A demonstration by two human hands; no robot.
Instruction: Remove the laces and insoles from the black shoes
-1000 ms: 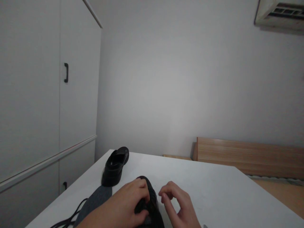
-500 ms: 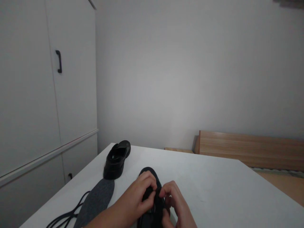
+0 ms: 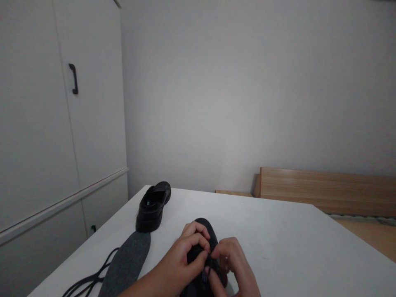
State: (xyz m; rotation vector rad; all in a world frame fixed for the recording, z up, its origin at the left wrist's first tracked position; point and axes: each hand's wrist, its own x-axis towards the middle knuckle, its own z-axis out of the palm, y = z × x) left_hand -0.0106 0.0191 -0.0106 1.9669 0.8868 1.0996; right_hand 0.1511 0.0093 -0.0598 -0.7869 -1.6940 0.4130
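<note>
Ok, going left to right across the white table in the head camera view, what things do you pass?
Black cord → grey insole → far black shoe → left hand → near black shoe, which both hands work on → right hand.

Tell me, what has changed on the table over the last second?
The right hand, open and apart from the near black shoe a second ago, has moved left and closed its fingertips on the shoe's top, meeting the left hand, which has kept its grip there. The far shoe, the grey insole and the black lace lie as before on the white table.
</note>
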